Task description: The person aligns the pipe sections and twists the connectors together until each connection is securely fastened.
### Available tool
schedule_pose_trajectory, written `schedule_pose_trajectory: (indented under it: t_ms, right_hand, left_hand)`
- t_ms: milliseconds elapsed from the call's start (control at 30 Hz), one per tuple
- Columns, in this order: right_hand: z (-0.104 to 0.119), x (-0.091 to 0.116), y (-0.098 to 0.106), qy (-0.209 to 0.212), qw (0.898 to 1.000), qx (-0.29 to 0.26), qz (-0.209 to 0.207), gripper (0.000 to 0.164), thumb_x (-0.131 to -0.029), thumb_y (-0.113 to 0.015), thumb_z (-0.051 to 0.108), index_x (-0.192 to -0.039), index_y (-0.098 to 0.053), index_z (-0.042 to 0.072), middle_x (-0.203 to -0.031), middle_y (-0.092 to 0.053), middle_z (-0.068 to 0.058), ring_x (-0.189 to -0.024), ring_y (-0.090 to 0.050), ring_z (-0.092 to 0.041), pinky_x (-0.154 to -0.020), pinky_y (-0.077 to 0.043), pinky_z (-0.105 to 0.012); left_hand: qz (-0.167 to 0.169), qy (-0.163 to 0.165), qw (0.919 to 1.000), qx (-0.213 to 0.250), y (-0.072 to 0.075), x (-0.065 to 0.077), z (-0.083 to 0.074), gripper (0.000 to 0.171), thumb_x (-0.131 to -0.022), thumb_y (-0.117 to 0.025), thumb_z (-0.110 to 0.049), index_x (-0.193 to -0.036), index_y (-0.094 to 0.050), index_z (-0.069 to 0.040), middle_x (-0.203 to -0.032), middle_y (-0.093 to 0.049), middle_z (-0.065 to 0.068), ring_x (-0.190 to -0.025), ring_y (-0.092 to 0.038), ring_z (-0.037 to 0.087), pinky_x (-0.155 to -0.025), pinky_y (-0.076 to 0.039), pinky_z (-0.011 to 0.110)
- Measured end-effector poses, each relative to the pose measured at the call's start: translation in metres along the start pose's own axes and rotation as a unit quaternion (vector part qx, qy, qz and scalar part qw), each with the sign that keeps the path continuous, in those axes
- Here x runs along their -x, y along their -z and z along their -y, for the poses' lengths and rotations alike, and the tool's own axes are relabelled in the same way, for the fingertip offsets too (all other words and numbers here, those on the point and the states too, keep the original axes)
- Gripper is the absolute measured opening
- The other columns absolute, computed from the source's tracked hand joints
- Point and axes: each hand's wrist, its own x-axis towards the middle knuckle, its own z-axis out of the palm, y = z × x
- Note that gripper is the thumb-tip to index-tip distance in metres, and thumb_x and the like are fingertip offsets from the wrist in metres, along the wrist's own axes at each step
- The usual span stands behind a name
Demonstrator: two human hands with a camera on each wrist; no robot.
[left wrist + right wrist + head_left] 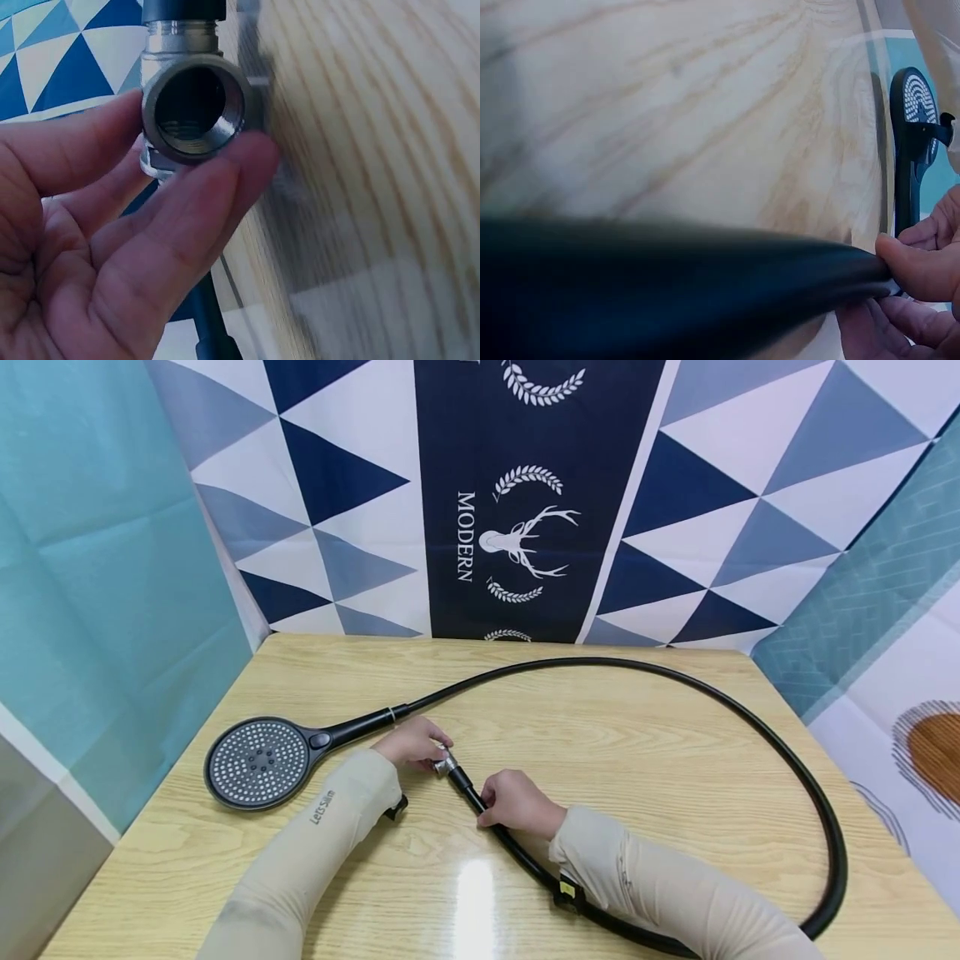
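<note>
My left hand point(415, 742) pinches a silver metal tee fitting point(446, 765) between thumb and fingers. In the left wrist view the fitting's round threaded opening point(237, 112) faces the camera. This fitting sits at the end of a black shower hose point(622, 662). Just behind that end, my right hand point(521, 803) grips the hose with thumb and fingers, as the right wrist view also shows. The hose loops round the right side of the table to a black hand shower point(258, 762), which lies at left with its pale-dotted spray face up, beside my left forearm.
The light wood table point(360, 677) has a patterned cloth point(360, 560) behind it and a teal sheet point(120, 593) at left. Small black devices point(568, 893) are strapped at both wrists, and the right one is close to the hose.
</note>
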Motion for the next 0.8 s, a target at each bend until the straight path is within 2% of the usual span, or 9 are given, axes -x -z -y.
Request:
schedule_pose_trajectory:
  t_ms: [200, 333, 367, 433, 533, 600, 700, 767, 800]
  right_hand:
    - [0.000, 0.004, 0.004, -0.009, 1.000, 0.002, 0.029, 0.020, -0.069, -0.083, 0.009, -0.076, -0.066, 0.001, -0.069, -0.062, 0.000, -0.064, -0.052, -0.009, -0.063, -0.046, -0.025]
    - [-0.005, 0.005, 0.009, -0.015, 0.999, -0.012, 0.050, 0.022, -0.077, -0.079, 0.013, -0.088, -0.070, -0.003, -0.081, -0.068, -0.006, -0.073, -0.060, -0.015, -0.070, -0.050, -0.029]
    - [-0.007, 0.005, 0.010, -0.019, 0.998, -0.019, 0.056, 0.024, -0.080, -0.076, 0.015, -0.094, -0.070, -0.004, -0.082, -0.069, -0.007, -0.075, -0.061, -0.015, -0.072, -0.050, -0.031]
    - [-0.011, 0.007, 0.014, -0.023, 0.997, -0.025, 0.063, 0.030, -0.086, -0.070, 0.020, -0.103, -0.069, -0.005, -0.085, -0.070, -0.007, -0.076, -0.062, -0.014, -0.075, -0.051, -0.033]
    - [-0.021, 0.014, 0.023, -0.022, 0.997, -0.029, 0.073, 0.037, -0.093, -0.062, 0.023, -0.114, -0.064, -0.007, -0.079, -0.068, -0.004, -0.072, -0.061, -0.012, -0.074, -0.051, -0.034]
    - [-0.031, 0.021, 0.031, -0.020, 0.997, -0.027, 0.073, 0.040, -0.095, -0.059, 0.025, -0.120, -0.061, -0.007, -0.079, -0.066, -0.002, -0.070, -0.058, -0.009, -0.070, -0.050, -0.032]
    - [-0.045, 0.035, 0.043, -0.018, 0.997, -0.019, 0.070, 0.043, -0.098, -0.056, 0.024, -0.126, -0.056, -0.009, -0.084, -0.066, -0.003, -0.073, -0.060, -0.011, -0.068, -0.049, -0.031]
    - [-0.053, 0.046, 0.051, -0.014, 0.998, 0.002, 0.058, 0.045, -0.099, -0.054, 0.025, -0.129, -0.053, -0.009, -0.092, -0.067, -0.007, -0.079, -0.062, -0.014, -0.070, -0.050, -0.034]
    - [-0.057, 0.051, 0.055, -0.009, 0.999, 0.020, 0.048, 0.047, -0.099, -0.053, 0.026, -0.131, -0.052, -0.008, -0.097, -0.068, -0.011, -0.084, -0.063, -0.019, -0.074, -0.051, -0.037]
  left_hand:
    - [-0.021, -0.005, 0.9995, -0.023, -0.004, 0.002, -0.001, 0.023, -0.089, -0.065, -0.001, -0.112, -0.069, 0.000, -0.095, -0.067, 0.010, -0.064, -0.063, 0.015, -0.061, -0.054, 0.028]
    - [-0.024, -0.013, 0.9991, -0.032, -0.005, 0.002, -0.002, 0.023, -0.089, -0.064, -0.002, -0.112, -0.069, 0.000, -0.093, -0.067, 0.010, -0.063, -0.062, 0.015, -0.060, -0.054, 0.028]
    - [-0.022, -0.018, 0.9989, -0.037, -0.005, 0.002, -0.003, 0.025, -0.089, -0.064, -0.002, -0.114, -0.069, -0.001, -0.095, -0.067, 0.010, -0.061, -0.062, 0.014, -0.059, -0.053, 0.027]
    - [-0.011, -0.030, 0.9980, -0.054, -0.004, 0.003, -0.002, 0.030, -0.089, -0.065, -0.003, -0.119, -0.066, -0.002, -0.086, -0.068, 0.009, -0.056, -0.059, 0.013, -0.057, -0.051, 0.026]
    - [0.022, -0.054, 0.9957, -0.072, 0.000, 0.007, -0.001, 0.045, -0.089, -0.066, -0.006, -0.133, -0.056, -0.003, -0.080, -0.068, 0.009, -0.055, -0.057, 0.014, -0.056, -0.047, 0.025]
    - [0.053, -0.072, 0.9924, -0.084, 0.004, 0.009, 0.001, 0.054, -0.091, -0.066, -0.011, -0.140, -0.047, -0.002, -0.080, -0.068, 0.008, -0.063, -0.060, 0.016, -0.061, -0.047, 0.027]
    - [0.092, -0.089, 0.9867, -0.100, 0.011, 0.015, 0.003, 0.064, -0.093, -0.064, -0.018, -0.147, -0.034, -0.002, -0.110, -0.066, 0.013, -0.093, -0.064, 0.022, -0.080, -0.050, 0.035]
    - [0.099, -0.108, 0.9805, -0.132, 0.017, 0.021, 0.006, 0.069, -0.094, -0.062, -0.022, -0.150, -0.027, -0.003, -0.126, -0.058, 0.019, -0.112, -0.058, 0.029, -0.091, -0.047, 0.043]
    - [0.092, -0.115, 0.9784, -0.145, 0.020, 0.024, 0.007, 0.070, -0.095, -0.061, -0.024, -0.151, -0.024, -0.005, -0.132, -0.053, 0.021, -0.118, -0.054, 0.032, -0.096, -0.044, 0.045]
